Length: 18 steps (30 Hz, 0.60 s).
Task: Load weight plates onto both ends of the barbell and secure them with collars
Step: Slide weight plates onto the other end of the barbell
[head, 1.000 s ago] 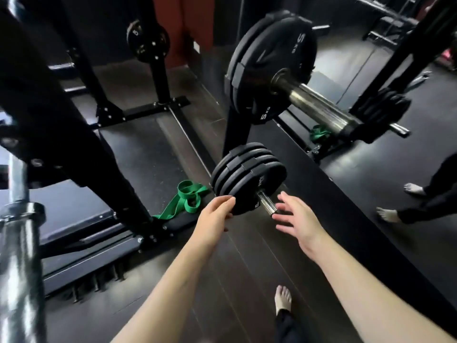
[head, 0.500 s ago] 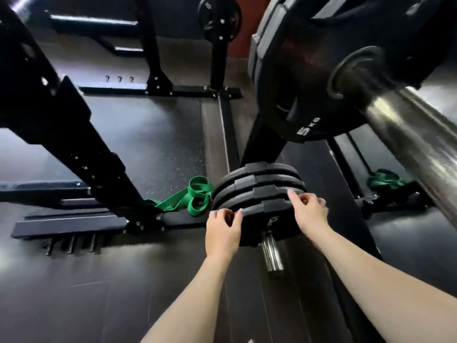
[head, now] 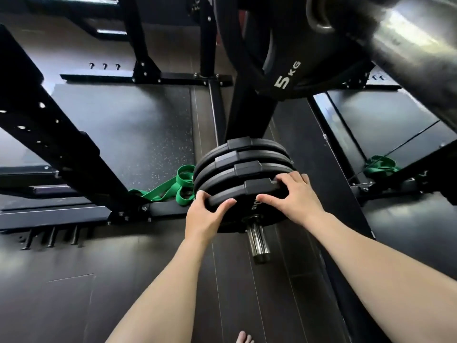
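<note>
Several black weight plates (head: 243, 158) hang side by side on a chrome storage peg (head: 257, 240) low on the rack. My left hand (head: 206, 212) grips the left rim of the nearest plate (head: 249, 190), fingers curled over its edge. My right hand (head: 295, 195) grips the same plate's top right rim. Close above, at the top right, the barbell sleeve (head: 405, 43) carries a black plate marked 5 kg (head: 277, 63). No collar is in view.
Black rack uprights (head: 49, 125) and base rails (head: 146, 78) cross the left and back. A green band (head: 170, 189) lies on the dark floor by the plates. A mirror at the right repeats a green band (head: 379, 165). My bare foot (head: 243, 337) shows at the bottom.
My head has dropped lower and closer to the plates. Both hands went from reaching, to touching, to gripping the rim of the nearest plate.
</note>
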Each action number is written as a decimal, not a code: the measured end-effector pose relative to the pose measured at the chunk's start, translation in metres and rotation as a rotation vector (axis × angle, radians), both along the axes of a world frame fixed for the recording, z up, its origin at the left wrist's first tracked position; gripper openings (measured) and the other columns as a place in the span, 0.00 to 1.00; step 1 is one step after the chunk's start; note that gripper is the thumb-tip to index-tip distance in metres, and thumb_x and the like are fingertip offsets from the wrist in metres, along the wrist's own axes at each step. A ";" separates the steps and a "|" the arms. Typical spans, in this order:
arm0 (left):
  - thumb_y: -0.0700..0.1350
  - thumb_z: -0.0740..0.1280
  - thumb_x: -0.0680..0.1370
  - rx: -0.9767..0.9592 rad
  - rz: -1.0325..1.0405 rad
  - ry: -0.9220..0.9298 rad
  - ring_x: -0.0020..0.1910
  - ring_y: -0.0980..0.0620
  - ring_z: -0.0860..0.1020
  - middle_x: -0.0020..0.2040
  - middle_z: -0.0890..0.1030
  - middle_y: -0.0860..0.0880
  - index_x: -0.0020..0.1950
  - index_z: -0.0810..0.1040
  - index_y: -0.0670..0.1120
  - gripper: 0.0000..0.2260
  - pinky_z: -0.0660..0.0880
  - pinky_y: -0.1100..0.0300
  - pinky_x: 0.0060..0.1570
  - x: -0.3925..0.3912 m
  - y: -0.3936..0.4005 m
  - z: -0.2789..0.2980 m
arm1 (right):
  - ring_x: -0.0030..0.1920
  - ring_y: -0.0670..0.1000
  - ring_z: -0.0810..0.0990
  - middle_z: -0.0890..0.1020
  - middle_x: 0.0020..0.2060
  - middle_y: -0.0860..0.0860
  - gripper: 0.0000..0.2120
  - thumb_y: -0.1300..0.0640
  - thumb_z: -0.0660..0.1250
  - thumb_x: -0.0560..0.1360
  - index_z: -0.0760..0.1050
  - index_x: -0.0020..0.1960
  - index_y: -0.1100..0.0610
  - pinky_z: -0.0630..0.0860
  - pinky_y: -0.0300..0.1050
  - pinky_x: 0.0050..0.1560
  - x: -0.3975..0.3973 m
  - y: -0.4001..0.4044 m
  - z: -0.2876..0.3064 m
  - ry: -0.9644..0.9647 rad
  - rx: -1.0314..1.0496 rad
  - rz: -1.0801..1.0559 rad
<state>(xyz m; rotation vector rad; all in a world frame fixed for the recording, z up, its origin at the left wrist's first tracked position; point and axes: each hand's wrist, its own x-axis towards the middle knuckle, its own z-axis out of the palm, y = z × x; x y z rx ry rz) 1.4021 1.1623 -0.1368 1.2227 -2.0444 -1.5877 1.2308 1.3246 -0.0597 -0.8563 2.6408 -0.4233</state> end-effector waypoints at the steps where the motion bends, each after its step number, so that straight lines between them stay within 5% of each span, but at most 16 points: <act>1: 0.69 0.74 0.66 0.001 -0.010 0.018 0.50 0.50 0.79 0.48 0.81 0.51 0.49 0.74 0.51 0.26 0.73 0.57 0.49 0.001 0.000 0.000 | 0.68 0.49 0.63 0.72 0.64 0.43 0.45 0.18 0.61 0.61 0.73 0.67 0.46 0.70 0.53 0.70 -0.002 0.001 0.002 0.003 0.014 0.021; 5: 0.71 0.73 0.64 -0.008 -0.016 0.042 0.50 0.51 0.80 0.47 0.83 0.51 0.49 0.78 0.49 0.28 0.76 0.55 0.53 0.001 0.000 0.000 | 0.69 0.46 0.68 0.75 0.61 0.39 0.44 0.16 0.61 0.58 0.76 0.62 0.46 0.72 0.49 0.64 -0.010 0.001 0.009 0.013 0.036 0.079; 9: 0.74 0.72 0.62 -0.031 -0.022 0.065 0.36 0.54 0.77 0.34 0.80 0.52 0.39 0.79 0.47 0.29 0.75 0.53 0.42 -0.003 -0.005 -0.003 | 0.68 0.48 0.73 0.76 0.66 0.43 0.49 0.17 0.60 0.59 0.74 0.67 0.49 0.72 0.49 0.65 -0.010 -0.001 0.011 -0.026 0.020 0.091; 15: 0.76 0.72 0.60 -0.061 -0.128 0.056 0.30 0.55 0.70 0.28 0.72 0.55 0.35 0.79 0.44 0.34 0.71 0.53 0.35 -0.011 -0.017 -0.009 | 0.57 0.45 0.79 0.80 0.52 0.37 0.37 0.16 0.63 0.58 0.79 0.53 0.43 0.76 0.48 0.61 -0.019 0.002 0.009 -0.079 -0.017 0.118; 18: 0.80 0.70 0.57 -0.072 -0.152 0.028 0.33 0.56 0.75 0.33 0.81 0.45 0.38 0.81 0.43 0.38 0.79 0.45 0.41 -0.014 -0.016 -0.006 | 0.48 0.41 0.81 0.84 0.42 0.37 0.27 0.21 0.69 0.60 0.81 0.45 0.41 0.77 0.44 0.52 -0.023 0.009 0.005 -0.132 -0.069 0.124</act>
